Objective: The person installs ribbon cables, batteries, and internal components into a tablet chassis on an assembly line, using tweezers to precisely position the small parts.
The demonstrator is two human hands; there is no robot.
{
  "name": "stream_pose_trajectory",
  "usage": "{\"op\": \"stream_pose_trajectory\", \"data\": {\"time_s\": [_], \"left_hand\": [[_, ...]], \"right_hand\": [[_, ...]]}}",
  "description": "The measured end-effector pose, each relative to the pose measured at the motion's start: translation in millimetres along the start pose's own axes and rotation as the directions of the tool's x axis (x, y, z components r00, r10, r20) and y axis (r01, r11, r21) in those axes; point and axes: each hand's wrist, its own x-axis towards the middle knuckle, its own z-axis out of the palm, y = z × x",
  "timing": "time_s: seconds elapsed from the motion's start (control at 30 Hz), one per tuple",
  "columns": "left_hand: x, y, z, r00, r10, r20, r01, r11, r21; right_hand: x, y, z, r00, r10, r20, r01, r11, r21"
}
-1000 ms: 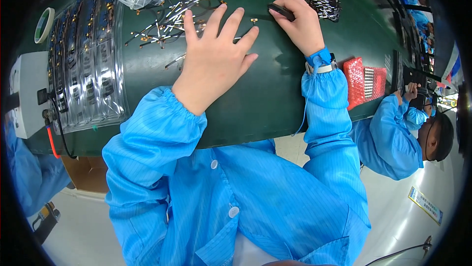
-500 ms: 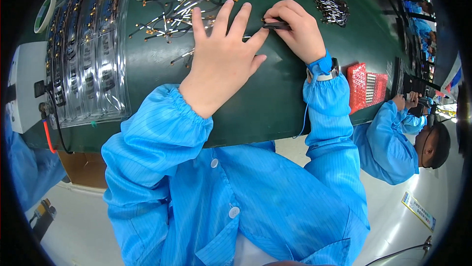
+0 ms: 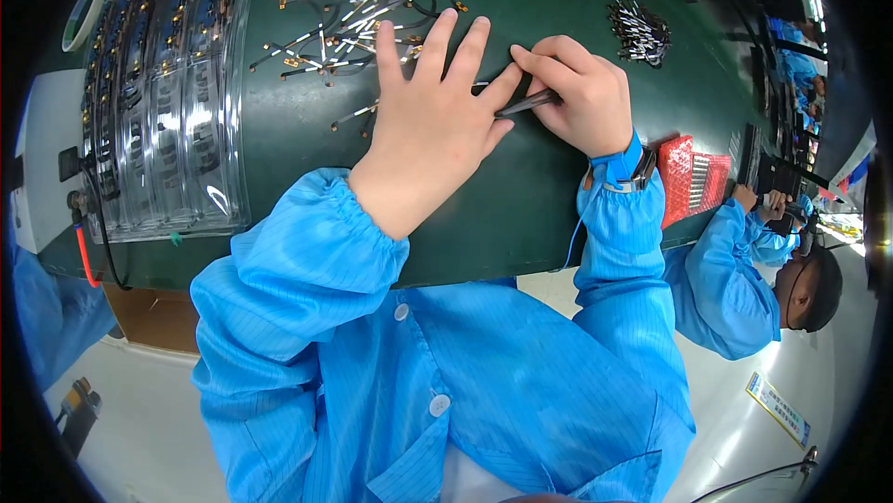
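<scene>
The left hand [image 3: 430,117] is lying flat, fingers spread, on the green tabletop [image 3: 521,215], holding nothing visible. The right hand [image 3: 579,103], at its 3 o'clock, is pinching dark tweezers [image 3: 526,104]. The tips are working beside the left fingers [image 3: 498,89]; a slip risks pricking them or scattering the loose connector cables [image 3: 358,24] at 12 o'clock.

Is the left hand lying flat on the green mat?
Yes: the left hand lies palm down with fingers spread on the green mat, beside the right hand, which holds a dark slim tool.
</scene>
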Motion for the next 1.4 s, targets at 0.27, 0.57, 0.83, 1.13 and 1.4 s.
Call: {"op": "stream_pose_trajectory", "data": {"time_s": [0.27, 0.57, 0.83, 1.13, 1.4], "left_hand": [[1, -1, -1, 1.0, 0.018, -0.021, -0.019, 0.999, -0.033], [1, -4, -1, 0.997, 0.081, -0.014, -0.081, 0.996, -0.033], [7, -14, -12, 0.996, -0.066, -0.062, 0.078, 0.972, 0.222], [9, -17, -11, 0.992, -0.108, -0.059, 0.12, 0.957, 0.264], [7, -16, -12, 0.996, -0.076, -0.049, 0.084, 0.975, 0.206]], "right_hand": [[5, 14, 12, 0.963, 0.267, -0.047, -0.233, 0.905, 0.355], [10, 17, 6, 0.958, 0.274, -0.081, -0.234, 0.916, 0.324], [-39, 157, -70, 0.863, 0.478, -0.165, -0.415, 0.856, 0.31], [-41, 201, -62, 0.892, 0.444, -0.086, -0.44, 0.896, 0.066], [25, 123, -21, 0.896, 0.398, -0.198, -0.407, 0.914, -0.003]]}}
